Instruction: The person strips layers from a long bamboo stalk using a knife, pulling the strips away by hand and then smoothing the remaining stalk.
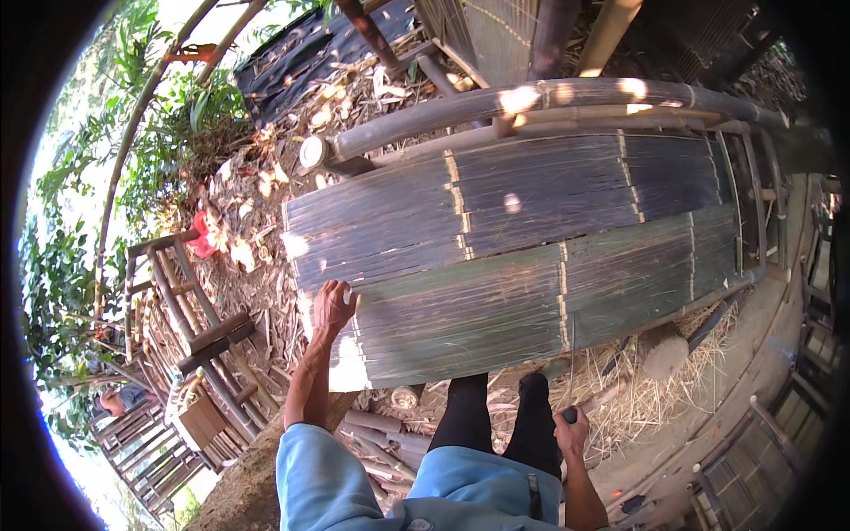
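Note:
Two flattened bamboo panels lie lengthwise side by side: a darker grey one [540, 181] farther away and a greener one [469, 305] nearer me. Pale node lines cross both. At the left end of the greener panel, my left hand [334, 307] is closed, its fingers curled over the surface; a small pale bit shows at its fingertips, too small to name. Low on the right, beside my knee, my right hand [571, 431] grips the dark handle of a long thin-bladed knife [573, 363]. Its blade points up past the near edge of the greener panel.
A thick bamboo rail [416, 124] runs along the far side. Cut bamboo poles [376, 425] lie below the panels, with straw [682, 398] at right. A bamboo frame [199, 327] stands at left; part of another person [112, 403] shows beyond it.

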Tool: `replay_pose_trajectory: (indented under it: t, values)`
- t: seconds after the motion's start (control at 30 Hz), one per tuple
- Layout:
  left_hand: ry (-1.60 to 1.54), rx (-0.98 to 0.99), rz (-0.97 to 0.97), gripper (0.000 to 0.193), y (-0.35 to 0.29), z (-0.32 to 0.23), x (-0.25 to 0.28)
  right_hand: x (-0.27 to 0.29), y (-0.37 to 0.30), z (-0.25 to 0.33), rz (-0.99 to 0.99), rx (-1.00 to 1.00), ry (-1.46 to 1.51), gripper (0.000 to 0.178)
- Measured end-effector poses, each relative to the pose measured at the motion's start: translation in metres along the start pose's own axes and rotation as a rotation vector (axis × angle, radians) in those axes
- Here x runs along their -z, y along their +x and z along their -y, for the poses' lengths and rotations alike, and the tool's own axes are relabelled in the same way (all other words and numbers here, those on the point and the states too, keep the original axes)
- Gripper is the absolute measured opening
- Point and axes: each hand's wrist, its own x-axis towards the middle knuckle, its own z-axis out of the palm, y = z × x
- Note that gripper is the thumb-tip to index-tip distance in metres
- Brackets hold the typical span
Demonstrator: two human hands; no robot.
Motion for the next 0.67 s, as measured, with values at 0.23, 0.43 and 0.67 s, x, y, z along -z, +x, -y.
replay_pose_trajectory:
  t: [0.23, 0.43, 0.67]
  values:
    - [-0.199, 0.130, 0.161, 0.013, 0.004, 0.030, -0.007, 0.003, 0.008, -0.027, -0.055, 0.100, -0.055, 0.019]
    - [0.372, 0.637, -0.248, 0.054, 0.023, 0.060, -0.003, 0.003, 0.007, -0.024, -0.059, -0.035, -0.040, 0.025]
    - [-0.597, 0.718, 0.095, 0.094, -0.001, 0.210, -0.039, -0.004, 0.003, -0.041, -0.060, 0.032, -0.117, 0.021]
